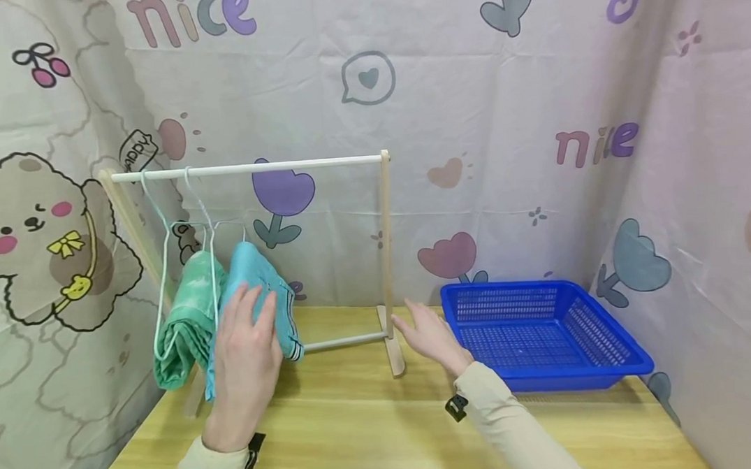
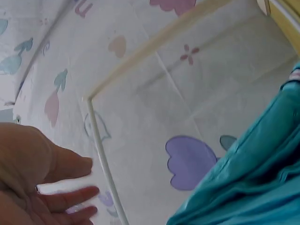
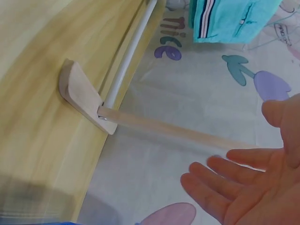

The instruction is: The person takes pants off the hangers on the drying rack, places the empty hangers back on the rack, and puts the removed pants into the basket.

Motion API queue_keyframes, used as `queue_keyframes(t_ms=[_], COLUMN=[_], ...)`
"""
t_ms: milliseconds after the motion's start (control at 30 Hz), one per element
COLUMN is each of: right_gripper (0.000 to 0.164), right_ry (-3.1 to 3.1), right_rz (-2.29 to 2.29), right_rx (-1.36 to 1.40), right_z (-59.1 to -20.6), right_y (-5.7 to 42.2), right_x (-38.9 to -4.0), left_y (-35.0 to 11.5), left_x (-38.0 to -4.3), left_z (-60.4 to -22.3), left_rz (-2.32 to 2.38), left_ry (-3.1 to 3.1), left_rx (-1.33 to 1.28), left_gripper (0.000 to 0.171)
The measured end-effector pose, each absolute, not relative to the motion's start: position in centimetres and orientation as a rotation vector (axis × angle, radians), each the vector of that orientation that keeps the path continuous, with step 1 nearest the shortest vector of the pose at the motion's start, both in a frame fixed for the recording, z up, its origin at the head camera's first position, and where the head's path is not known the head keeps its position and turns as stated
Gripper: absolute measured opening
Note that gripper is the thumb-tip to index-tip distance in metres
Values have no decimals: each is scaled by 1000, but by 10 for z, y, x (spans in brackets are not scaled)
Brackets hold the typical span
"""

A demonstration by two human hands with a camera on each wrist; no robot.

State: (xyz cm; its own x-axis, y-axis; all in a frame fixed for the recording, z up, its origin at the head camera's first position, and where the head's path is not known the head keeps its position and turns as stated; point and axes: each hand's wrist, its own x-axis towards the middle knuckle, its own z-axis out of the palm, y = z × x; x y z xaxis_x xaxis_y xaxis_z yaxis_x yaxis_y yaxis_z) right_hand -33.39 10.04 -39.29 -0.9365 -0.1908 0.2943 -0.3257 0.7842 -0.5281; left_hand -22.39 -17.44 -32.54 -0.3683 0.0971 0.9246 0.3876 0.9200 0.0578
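Note:
A small wooden clothes rack (image 1: pixel 297 166) with a white top bar stands on the table. Toward its left end hang a green garment (image 1: pixel 193 312) and a light blue garment (image 1: pixel 257 267) with a striped edge, on pale hangers (image 1: pixel 163 272). My left hand (image 1: pixel 245 359) is in front of the blue garment, fingers apart and holding nothing; whether it touches the cloth cannot be told. By the rack's right post (image 1: pixel 386 248) is my right hand (image 1: pixel 430 333), palm facing the post in the right wrist view, fingers extended and nothing held.
A blue plastic basket (image 1: pixel 608 368) with no contents visible sits on the wooden table (image 1: pixel 359 431) at the right. A patterned curtain (image 1: pixel 502 117) encloses the back and sides. The rack's right foot (image 3: pixel 82 91) rests on the table.

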Motion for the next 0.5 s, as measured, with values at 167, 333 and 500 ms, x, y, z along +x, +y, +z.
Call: queue_keyframes(t_ms=[167,333,500], right_gripper=[60,62,64], right_ry=[-2705,-2680,-2630], right_rz=[944,995,1059], right_rx=[413,431,428], right_z=[-385,-372,-355], right_y=[93,84,75], right_x=[-347,-357,-370], left_y=[-187,-196,-202], left_x=[-225,-227,-231], left_z=[-322,-324,-325], left_rz=[-323,-367,-461], left_ry=[-2020,-2071,-2109], left_rx=[-203,-138,-93], left_gripper=[45,51,57])
